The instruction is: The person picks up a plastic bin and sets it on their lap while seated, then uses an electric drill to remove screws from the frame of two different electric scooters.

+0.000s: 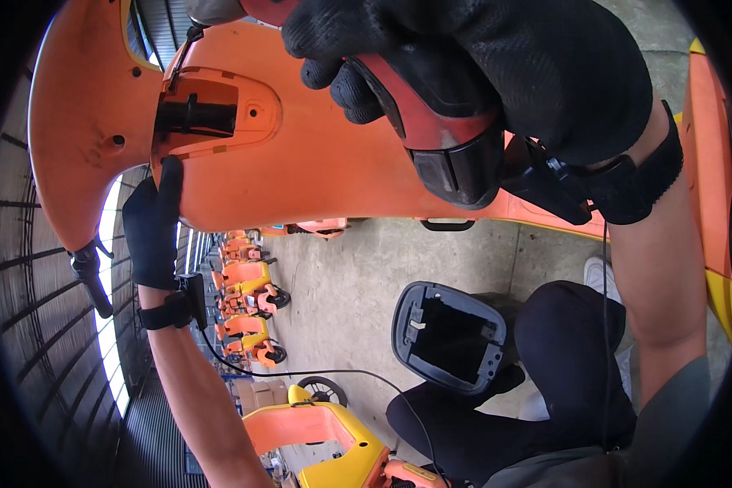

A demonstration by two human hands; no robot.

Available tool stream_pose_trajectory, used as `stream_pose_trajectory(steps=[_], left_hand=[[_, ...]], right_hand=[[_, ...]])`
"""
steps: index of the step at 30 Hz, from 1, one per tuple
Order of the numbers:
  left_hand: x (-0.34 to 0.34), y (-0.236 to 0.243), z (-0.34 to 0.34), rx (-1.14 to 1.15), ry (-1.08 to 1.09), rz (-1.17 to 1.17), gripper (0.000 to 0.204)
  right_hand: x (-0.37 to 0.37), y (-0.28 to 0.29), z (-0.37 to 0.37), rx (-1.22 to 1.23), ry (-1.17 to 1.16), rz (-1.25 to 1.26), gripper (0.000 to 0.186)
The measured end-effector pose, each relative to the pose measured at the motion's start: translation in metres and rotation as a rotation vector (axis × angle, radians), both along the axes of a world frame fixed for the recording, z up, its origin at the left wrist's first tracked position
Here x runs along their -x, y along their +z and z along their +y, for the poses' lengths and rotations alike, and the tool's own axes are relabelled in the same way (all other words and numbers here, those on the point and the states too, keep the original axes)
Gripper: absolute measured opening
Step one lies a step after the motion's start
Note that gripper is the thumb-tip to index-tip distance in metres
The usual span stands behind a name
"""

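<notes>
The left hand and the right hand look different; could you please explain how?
The right hand is wrapped around a red-and-black power tool; the left hand is against the edge of the orange scooter panel. The right hand looks much larger in this view than the left hand. Both are gloved in black.

I've got a clear lane over the orange scooter panel (293, 175), between the left hand (154, 236) at its edge and the cordless power tool (455, 142); that and the right hand (537, 69) block me upper right! Below, open concrete floor (354, 281), but the black cable (333, 372) and grey-rimmed plastic housing (404, 325) intrude
</notes>
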State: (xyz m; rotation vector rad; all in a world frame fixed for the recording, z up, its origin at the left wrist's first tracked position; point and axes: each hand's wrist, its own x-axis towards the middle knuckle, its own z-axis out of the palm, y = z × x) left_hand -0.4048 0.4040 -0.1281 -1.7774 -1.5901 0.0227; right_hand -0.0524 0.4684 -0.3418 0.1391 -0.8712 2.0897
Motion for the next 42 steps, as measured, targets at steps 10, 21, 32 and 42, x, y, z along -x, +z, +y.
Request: stream_pose_trajectory(steps=[10,21,32,42], left_hand=[[0.006,-0.002,0.002,0.002,-0.089,-0.004,0.052],[0.002,-0.004,0.000,0.004,-0.084,-0.044,0.049],[0.000,-0.005,0.001,-0.016,-0.076,-0.006,0.051],[0.002,-0.006,0.001,-0.003,-0.074,-0.025,0.053]], right_hand=[[0.008,0.002,0.004,0.007,-0.037,-0.031,0.020],[0.008,0.005,0.003,0.006,-0.040,-0.076,0.021],[0.005,0.011,-0.002,0.015,-0.023,-0.107,0.022],[-0.002,0.026,-0.016,0.041,0.037,-0.174,0.024]])
